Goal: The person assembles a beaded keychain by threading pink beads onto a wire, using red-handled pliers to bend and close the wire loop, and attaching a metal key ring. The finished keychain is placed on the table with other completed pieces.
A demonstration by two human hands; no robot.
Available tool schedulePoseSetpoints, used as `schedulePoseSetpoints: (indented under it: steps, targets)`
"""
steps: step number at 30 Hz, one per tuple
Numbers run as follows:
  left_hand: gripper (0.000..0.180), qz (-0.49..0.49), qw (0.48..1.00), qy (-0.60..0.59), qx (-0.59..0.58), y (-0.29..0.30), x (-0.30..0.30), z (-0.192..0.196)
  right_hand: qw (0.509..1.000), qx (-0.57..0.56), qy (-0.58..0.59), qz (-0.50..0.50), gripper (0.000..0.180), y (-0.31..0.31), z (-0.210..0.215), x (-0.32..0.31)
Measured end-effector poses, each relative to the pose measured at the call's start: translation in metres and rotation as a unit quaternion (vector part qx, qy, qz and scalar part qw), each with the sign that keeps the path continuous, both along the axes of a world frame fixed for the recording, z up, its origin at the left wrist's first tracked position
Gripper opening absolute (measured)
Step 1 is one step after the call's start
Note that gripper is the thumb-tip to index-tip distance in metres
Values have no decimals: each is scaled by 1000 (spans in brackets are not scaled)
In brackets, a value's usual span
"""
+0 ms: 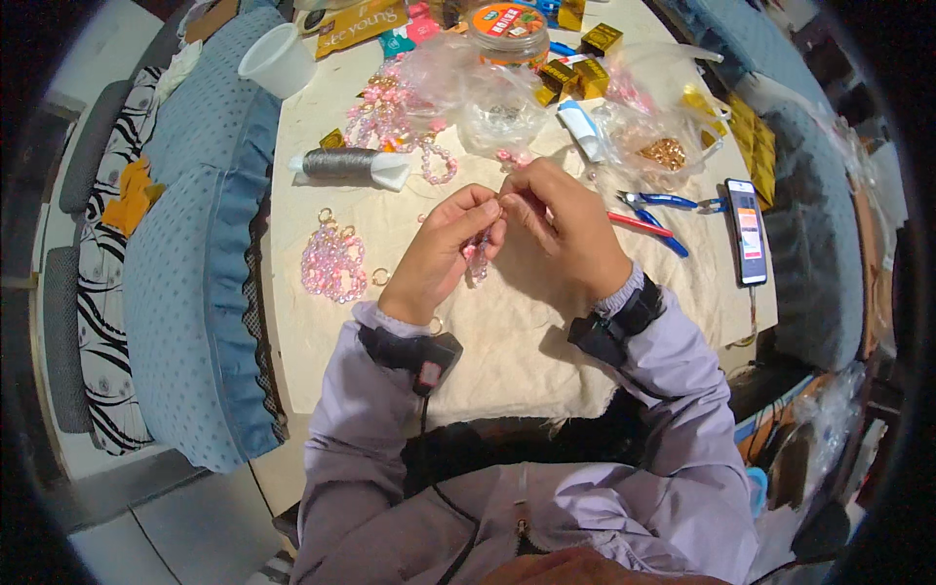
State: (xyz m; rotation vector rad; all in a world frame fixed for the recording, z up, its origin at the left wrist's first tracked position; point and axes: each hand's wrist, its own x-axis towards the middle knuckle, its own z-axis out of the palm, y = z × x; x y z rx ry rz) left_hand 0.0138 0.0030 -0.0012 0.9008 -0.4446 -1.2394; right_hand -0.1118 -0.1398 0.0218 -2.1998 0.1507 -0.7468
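Near the middle of the frame, the left hand (441,252) had its thumb and fingers pinched on a pink-and-lilac beaded strand (477,265) that hung below the fingertips, while the right hand (567,229) met it with fingers curled narrow, though what they gripped could not be told; that closeness probably steadied the small parts. The pale cloth (526,366) underneath likely stopped beads rolling. Beaded loops (333,265) lay bunched at centre left, apparently out of the way, and blue-handled pliers (670,202) sat right of centre, presumably for easy reach.
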Motion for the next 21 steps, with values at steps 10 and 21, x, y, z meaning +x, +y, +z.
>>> schedulePoseSetpoints:
  steps: [10,21]
  targets:
    - [15,14,998,35,-50,1,4,-6,938,-265,186,-124,61,-28,25,-75]
    - [17,-1,997,46,-55,-1,5,-11,925,-269,242,-118,59,-32,12,-108]
